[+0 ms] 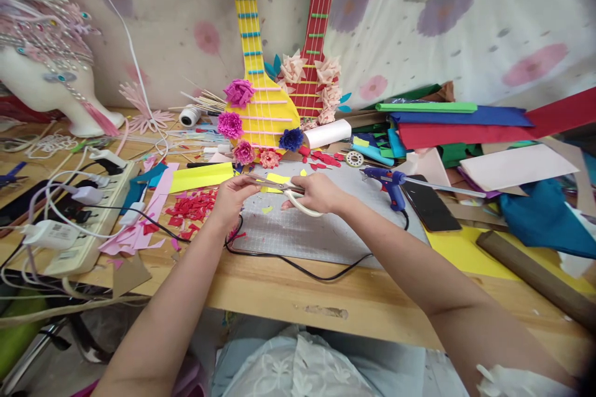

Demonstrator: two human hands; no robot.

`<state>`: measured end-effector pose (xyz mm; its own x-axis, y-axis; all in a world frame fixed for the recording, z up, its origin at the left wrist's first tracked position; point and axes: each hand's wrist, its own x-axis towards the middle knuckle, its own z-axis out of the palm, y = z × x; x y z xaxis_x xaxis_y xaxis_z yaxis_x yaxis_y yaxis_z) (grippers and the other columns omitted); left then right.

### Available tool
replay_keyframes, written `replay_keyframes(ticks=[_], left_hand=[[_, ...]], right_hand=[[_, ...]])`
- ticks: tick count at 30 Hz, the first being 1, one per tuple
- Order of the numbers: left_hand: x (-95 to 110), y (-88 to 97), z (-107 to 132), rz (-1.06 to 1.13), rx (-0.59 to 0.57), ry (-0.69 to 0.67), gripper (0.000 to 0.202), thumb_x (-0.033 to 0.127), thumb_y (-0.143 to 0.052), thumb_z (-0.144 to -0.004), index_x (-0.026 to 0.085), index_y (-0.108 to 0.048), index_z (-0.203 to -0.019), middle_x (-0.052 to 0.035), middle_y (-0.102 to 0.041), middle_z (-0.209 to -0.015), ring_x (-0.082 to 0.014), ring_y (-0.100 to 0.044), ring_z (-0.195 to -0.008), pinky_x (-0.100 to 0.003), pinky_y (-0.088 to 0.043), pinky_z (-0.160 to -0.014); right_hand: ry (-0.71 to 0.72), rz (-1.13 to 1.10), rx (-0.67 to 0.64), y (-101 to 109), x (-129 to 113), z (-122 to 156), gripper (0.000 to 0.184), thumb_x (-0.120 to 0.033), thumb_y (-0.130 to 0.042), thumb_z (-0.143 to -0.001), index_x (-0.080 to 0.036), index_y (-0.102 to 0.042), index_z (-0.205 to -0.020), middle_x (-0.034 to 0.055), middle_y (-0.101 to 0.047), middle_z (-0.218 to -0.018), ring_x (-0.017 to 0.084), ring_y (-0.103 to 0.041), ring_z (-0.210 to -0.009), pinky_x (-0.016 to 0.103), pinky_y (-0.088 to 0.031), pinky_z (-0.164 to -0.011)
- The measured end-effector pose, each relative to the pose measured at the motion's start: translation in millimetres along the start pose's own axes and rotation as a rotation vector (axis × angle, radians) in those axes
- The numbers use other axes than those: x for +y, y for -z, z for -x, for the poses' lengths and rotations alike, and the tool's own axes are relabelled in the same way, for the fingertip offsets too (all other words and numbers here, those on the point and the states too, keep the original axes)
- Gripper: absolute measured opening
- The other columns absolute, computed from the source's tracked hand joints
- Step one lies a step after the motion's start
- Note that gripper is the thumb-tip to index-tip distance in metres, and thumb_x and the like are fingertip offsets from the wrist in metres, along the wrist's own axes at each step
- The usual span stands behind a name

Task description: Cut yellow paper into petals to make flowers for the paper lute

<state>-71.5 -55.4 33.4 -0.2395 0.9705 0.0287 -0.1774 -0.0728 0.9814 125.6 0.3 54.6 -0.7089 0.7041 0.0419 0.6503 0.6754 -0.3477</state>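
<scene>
R hand grips white-handled scissors above cutting mat, blades toward approx. 9 o'clock. L hand fingertips pinched by blade tips; can't tell on what. Yellow paper pc by blades, 12 o'clock side. Prob. trimming step; next snip needs L fingers clear.

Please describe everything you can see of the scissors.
The scissors have off-white, plastic-looking handles and slim, metal-looking blades. The right hand grips the handles, one loop showing below it. The blades point toward the left hand, over the grey mat, with yellow paper at them. Whether the left fingers touch the tips is unclear.
</scene>
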Motion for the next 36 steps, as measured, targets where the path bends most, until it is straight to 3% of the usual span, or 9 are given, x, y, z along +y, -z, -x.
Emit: replay_keyframes(ticks=[12, 16, 21, 24, 28, 32, 36], left_hand=[[10, 23.1, 5, -0.017, 0.074, 0.047, 0.019, 0.025, -0.078, -0.046, 0.018, -0.068, -0.061, 0.0005, -0.065, -0.063, -0.0118, -0.058, -0.062, -0.027, -0.047, -0.067], [12, 25.2, 5, -0.017, 0.102, 0.095, 0.023, 0.028, -0.079, -0.046, 0.016, -0.067, -0.061, -0.0031, -0.068, -0.070, -0.0150, -0.061, -0.068, -0.030, -0.050, -0.071], [10, 24.9, 0, 0.041, 0.113, 0.237, 0.026, 0.025, -0.081, -0.042, 0.013, -0.067, -0.060, -0.0045, -0.066, -0.068, -0.0142, -0.061, -0.068, -0.032, -0.051, -0.073], [8, 18.0, -5, 0.040, 0.088, 0.292, 0.026, 0.024, -0.081, -0.041, 0.012, -0.067, -0.060, -0.0048, -0.066, -0.068, -0.0136, -0.061, -0.068, -0.031, -0.052, -0.072], [4, -2.3, -11, 0.021, 0.032, 0.313, 0.027, 0.026, -0.082, -0.040, 0.012, -0.068, -0.059, -0.0064, -0.067, -0.073, -0.0156, -0.062, -0.071, -0.031, -0.052, -0.071], [0, -25.4, -14, -0.005, -0.057, 0.327, 0.027, 0.027, -0.082, -0.041, 0.013, -0.069, -0.059, -0.0071, -0.068, -0.074, -0.0170, -0.062, -0.073, -0.031, -0.052, -0.071], [-3, -40.6, -16, -0.008, -0.118, 0.363, 0.024, 0.027, -0.081, -0.044, 0.013, -0.070, -0.060, -0.0077, -0.068, -0.076, -0.0165, -0.062, -0.073, -0.030, -0.051, -0.071]], right_hand=[[0.064, -0.063, 0.044, -14, -9, -23, 0.046, -0.062, -0.051, -0.073, -0.017, -0.054, -0.063, -0.0005, -0.049, -0.055, 0.010, -0.037, -0.052, 0.024, -0.020, -0.053], [-0.007, -0.261, 0.073, -19, -6, -30, 0.046, -0.062, -0.055, -0.069, -0.017, -0.053, -0.062, -0.0026, -0.047, -0.055, 0.009, -0.038, -0.053, 0.023, -0.023, -0.053], [-0.205, -0.650, 0.072, -24, 7, -27, 0.044, -0.061, -0.059, -0.066, -0.018, -0.049, -0.063, -0.0036, -0.049, -0.052, 0.010, -0.044, -0.049, 0.023, -0.031, -0.050], [-0.268, -0.948, 0.066, -27, 12, -20, 0.041, -0.055, -0.065, -0.064, -0.018, -0.048, -0.066, -0.0021, -0.054, -0.055, 0.010, -0.050, -0.048, 0.025, -0.039, -0.050], [-0.231, -1.246, 0.108, -29, 8, -13, 0.038, -0.043, -0.075, -0.058, -0.017, -0.051, -0.071, 0.0004, -0.061, -0.063, 0.013, -0.059, -0.061, 0.028, -0.049, -0.064], [-0.235, -1.364, 0.167, -31, 2, -11, 0.038, -0.037, -0.078, -0.053, -0.017, -0.051, -0.071, -0.0008, -0.062, -0.064, 0.013, -0.061, -0.062, 0.029, -0.049, -0.065], [-0.345, -1.408, 0.250, -28, 5, -6, 0.041, -0.033, -0.080, -0.046, -0.018, -0.048, -0.068, -0.0037, -0.059, -0.057, 0.012, -0.059, -0.054, 0.028, -0.048, -0.060]])
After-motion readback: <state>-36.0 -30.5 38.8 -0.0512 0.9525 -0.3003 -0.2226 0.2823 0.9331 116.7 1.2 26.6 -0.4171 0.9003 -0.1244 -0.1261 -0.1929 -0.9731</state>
